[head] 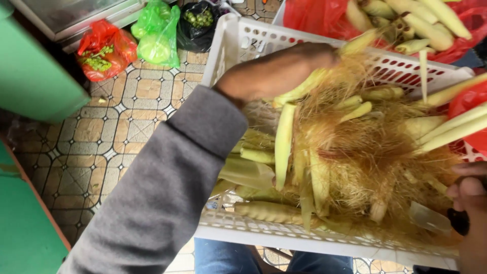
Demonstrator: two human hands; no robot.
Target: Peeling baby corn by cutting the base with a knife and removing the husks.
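- Pale yellow baby corn ears (284, 144), heaped with husk strips and tangled golden-brown corn silk (370, 152) inside a white perforated plastic crate (304, 237) resting across blue-jeaned knees.
- Far left: green painted surface (35, 76) beside a patterned brown and cream tiled floor (101, 137).
- On the floor near the top: red plastic bag (104, 50) of small green produce, then bright green plastic bag (157, 33), then black plastic bag (198, 23) holding more small green items.
- Grey sleeve (167, 193) running diagonally from bottom left up over the near rim of the crate.
- Left hand (284, 68) reaching across the crate, back of the hand up, fingers curled down around one slim ear of baby corn (355, 43) at the far wall; grip closed on it.
- Centre to right: silk lying thickest over the middle of the heap, loose ears poking out all around.
- Top right: red plastic bag liner (314, 15) in a second crate, filled with peeled pale ears (421, 23).
- Right edge: right hand (469, 195) only partly in frame, fingers bent around a dark handle (459, 220); blade not clear, hold looks closed.
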